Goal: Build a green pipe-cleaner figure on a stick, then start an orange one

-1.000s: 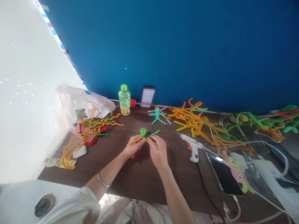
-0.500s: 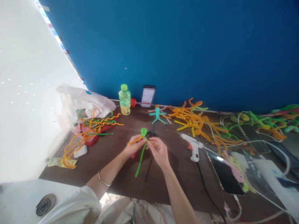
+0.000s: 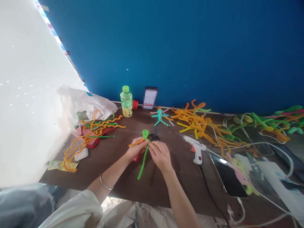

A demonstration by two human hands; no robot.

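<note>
Over the middle of the table, my left hand (image 3: 136,150) is closed around a pipe-cleaner figure with a curled green head (image 3: 145,134). An orange pipe-cleaner strand (image 3: 135,143) sticks out to the left across its fingers, and a bit of red shows beneath them. One long green pipe-cleaner strand (image 3: 142,164) hangs down between my hands. My right hand (image 3: 161,155) is closed against the figure's other side, its fingertips pinched close to my left thumb. The fingers hide the middle of the figure. Just behind my hands lies a dark object (image 3: 155,136) that I cannot make out.
A hot glue gun (image 3: 196,150) and a phone (image 3: 228,175) lie at right with cables. Orange pipe cleaners (image 3: 199,123) pile behind them. A turquoise figure (image 3: 160,117), a bottle (image 3: 126,103) and a propped phone (image 3: 150,98) stand behind. More strands (image 3: 95,133) and a plastic bag (image 3: 95,104) are left.
My right hand has turned, and its fingers lie more together over the figure, covering the orange strand that showed there. The left hand keeps its hold almost unmoved.
</note>
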